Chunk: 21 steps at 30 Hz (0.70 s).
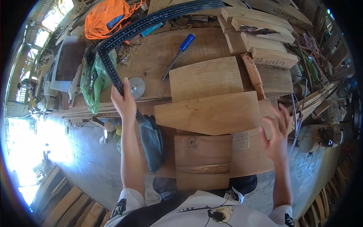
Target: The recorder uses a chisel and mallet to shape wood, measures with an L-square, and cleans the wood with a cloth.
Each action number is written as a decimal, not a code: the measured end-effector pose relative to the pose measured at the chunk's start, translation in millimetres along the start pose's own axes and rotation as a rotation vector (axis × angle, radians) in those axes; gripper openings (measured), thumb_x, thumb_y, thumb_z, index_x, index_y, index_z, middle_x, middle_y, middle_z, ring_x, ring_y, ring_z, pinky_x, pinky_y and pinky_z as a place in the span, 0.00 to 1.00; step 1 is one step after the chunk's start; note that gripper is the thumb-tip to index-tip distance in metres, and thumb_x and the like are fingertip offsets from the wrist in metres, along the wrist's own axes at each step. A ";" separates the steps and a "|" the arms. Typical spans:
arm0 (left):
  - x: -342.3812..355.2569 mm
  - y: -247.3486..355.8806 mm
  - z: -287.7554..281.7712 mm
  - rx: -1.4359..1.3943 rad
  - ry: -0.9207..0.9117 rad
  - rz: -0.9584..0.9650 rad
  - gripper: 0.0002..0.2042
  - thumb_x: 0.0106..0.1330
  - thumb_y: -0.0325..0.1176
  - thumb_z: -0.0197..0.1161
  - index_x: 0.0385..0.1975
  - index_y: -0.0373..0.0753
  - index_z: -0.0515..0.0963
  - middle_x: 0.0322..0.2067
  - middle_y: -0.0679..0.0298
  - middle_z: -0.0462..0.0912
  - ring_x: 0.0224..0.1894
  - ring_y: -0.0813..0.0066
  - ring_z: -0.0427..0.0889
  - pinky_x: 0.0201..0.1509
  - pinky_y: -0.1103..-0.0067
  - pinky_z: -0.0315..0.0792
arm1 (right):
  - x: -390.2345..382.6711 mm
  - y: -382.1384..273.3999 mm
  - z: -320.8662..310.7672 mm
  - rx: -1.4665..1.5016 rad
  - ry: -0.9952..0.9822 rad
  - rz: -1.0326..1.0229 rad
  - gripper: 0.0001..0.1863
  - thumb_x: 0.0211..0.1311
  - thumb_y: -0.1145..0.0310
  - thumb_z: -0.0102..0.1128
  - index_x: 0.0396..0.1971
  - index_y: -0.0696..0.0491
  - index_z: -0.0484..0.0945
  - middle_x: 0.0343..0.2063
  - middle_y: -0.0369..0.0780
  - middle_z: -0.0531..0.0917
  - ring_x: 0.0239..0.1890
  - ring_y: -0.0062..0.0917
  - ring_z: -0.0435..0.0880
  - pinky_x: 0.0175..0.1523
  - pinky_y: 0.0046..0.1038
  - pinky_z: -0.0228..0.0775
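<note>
Head view: a knotted board [203, 153] lies nearest. The right hand [278, 133] — fingers spread, half-curled, holding nothing — is near a tapered board [210, 113]. The left hand [124, 101] grips a black carpenter's square [109, 70], its corner beyond the fingers. Farther lies a blue-handled screwdriver [185, 43].

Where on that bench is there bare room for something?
Two bare patches on the bench: between the metal disc and the blue-handled screwdriver, and between that screwdriver and the stacked wood blocks. Crowded: the left, with the green bag, orange bag and left hand holding the black square; the right, around those blocks.
</note>
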State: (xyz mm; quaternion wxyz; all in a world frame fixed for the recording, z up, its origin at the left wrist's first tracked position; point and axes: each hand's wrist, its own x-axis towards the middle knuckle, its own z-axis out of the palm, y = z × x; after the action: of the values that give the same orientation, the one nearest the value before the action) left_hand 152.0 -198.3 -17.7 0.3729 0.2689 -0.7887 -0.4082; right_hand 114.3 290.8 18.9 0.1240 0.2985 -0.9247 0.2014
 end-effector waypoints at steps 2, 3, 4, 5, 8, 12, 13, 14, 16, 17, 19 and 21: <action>23.5 -23.7 13.0 0.111 0.007 -0.005 0.18 0.76 0.43 0.68 0.32 0.33 0.75 0.21 0.64 0.75 0.22 0.75 0.71 0.29 0.70 0.68 | -24.5 5.3 9.3 0.021 -0.046 0.074 0.14 0.60 0.74 0.68 0.47 0.52 0.80 0.66 0.45 0.76 0.74 0.56 0.63 0.75 0.56 0.59; 37.6 -31.6 15.6 0.140 -0.016 0.049 0.19 0.75 0.44 0.69 0.33 0.32 0.76 0.22 0.61 0.76 0.24 0.70 0.74 0.32 0.68 0.69 | -35.1 7.6 11.4 0.032 -0.052 0.111 0.14 0.60 0.74 0.67 0.47 0.52 0.80 0.66 0.45 0.75 0.74 0.55 0.63 0.75 0.56 0.58; 50.7 -37.1 17.4 0.176 -0.047 0.053 0.20 0.74 0.45 0.69 0.33 0.31 0.76 0.23 0.58 0.78 0.26 0.64 0.77 0.35 0.65 0.71 | -44.4 8.3 13.2 0.043 -0.059 0.150 0.15 0.60 0.74 0.67 0.47 0.52 0.81 0.67 0.45 0.75 0.74 0.55 0.63 0.75 0.55 0.58; 60.8 -40.9 21.0 0.217 -0.077 0.032 0.20 0.73 0.45 0.69 0.34 0.30 0.76 0.24 0.56 0.79 0.28 0.59 0.80 0.39 0.62 0.73 | -51.6 7.3 15.4 0.048 -0.044 0.199 0.15 0.61 0.74 0.67 0.48 0.52 0.80 0.67 0.45 0.75 0.74 0.55 0.64 0.75 0.55 0.58; 84.7 -46.7 25.8 0.352 -0.048 0.171 0.22 0.72 0.49 0.68 0.36 0.30 0.77 0.31 0.48 0.85 0.37 0.45 0.85 0.46 0.59 0.75 | -61.0 -3.5 23.1 0.085 0.027 0.327 0.17 0.62 0.73 0.66 0.51 0.53 0.79 0.67 0.46 0.75 0.74 0.53 0.65 0.76 0.55 0.57; 89.5 -49.2 27.3 0.514 -0.151 0.053 0.33 0.74 0.54 0.63 0.68 0.34 0.72 0.45 0.41 0.87 0.50 0.39 0.85 0.60 0.56 0.74 | -48.5 -17.3 35.5 0.129 0.143 0.318 0.19 0.66 0.72 0.64 0.56 0.54 0.77 0.68 0.48 0.74 0.73 0.51 0.67 0.76 0.54 0.57; 84.5 -48.4 25.7 0.577 -0.236 0.086 0.38 0.74 0.54 0.63 0.78 0.40 0.63 0.61 0.40 0.80 0.65 0.39 0.76 0.71 0.53 0.66 | -40.9 -16.5 36.5 0.118 0.181 0.257 0.20 0.67 0.72 0.64 0.58 0.54 0.76 0.68 0.49 0.74 0.73 0.51 0.67 0.76 0.53 0.57; 77.4 -46.2 25.3 0.667 -0.235 0.199 0.37 0.75 0.54 0.63 0.77 0.41 0.64 0.65 0.41 0.76 0.68 0.39 0.71 0.73 0.52 0.63 | -30.8 -11.9 35.1 0.127 0.198 0.241 0.21 0.68 0.70 0.64 0.59 0.54 0.75 0.69 0.49 0.74 0.73 0.50 0.68 0.76 0.53 0.57; 42.2 -38.7 19.8 0.840 -0.223 0.362 0.34 0.75 0.54 0.62 0.76 0.43 0.67 0.74 0.43 0.67 0.75 0.39 0.61 0.76 0.48 0.56 | 0.1 3.8 30.4 0.150 0.285 0.139 0.22 0.70 0.68 0.63 0.62 0.54 0.75 0.70 0.49 0.73 0.73 0.47 0.69 0.77 0.52 0.57; 26.9 -31.2 14.9 0.810 -0.273 0.348 0.33 0.75 0.53 0.63 0.75 0.44 0.68 0.76 0.44 0.63 0.76 0.39 0.58 0.77 0.47 0.54 | 16.1 8.9 26.4 0.327 0.325 0.176 0.24 0.72 0.66 0.62 0.65 0.55 0.74 0.71 0.49 0.73 0.73 0.46 0.69 0.77 0.52 0.57; -10.9 -12.7 5.8 0.725 -0.359 0.398 0.32 0.75 0.52 0.63 0.74 0.45 0.70 0.77 0.46 0.60 0.77 0.39 0.56 0.78 0.47 0.52 | 54.4 22.6 12.2 0.444 0.382 0.171 0.28 0.74 0.62 0.61 0.69 0.55 0.71 0.72 0.50 0.71 0.74 0.45 0.68 0.78 0.51 0.56; -49.6 8.7 -2.8 0.656 -0.452 0.443 0.32 0.74 0.51 0.64 0.74 0.44 0.70 0.76 0.46 0.62 0.77 0.39 0.57 0.79 0.48 0.51 | 98.7 40.6 -1.3 0.240 0.382 0.082 0.31 0.75 0.56 0.62 0.73 0.52 0.69 0.73 0.52 0.70 0.76 0.46 0.67 0.79 0.50 0.53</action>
State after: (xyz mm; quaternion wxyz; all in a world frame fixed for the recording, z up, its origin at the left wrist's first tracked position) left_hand 181.8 -158.9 -27.5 0.1647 0.1015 -0.9764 -0.0955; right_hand 11.9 271.9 42.5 0.2522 0.2295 -0.8651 0.3678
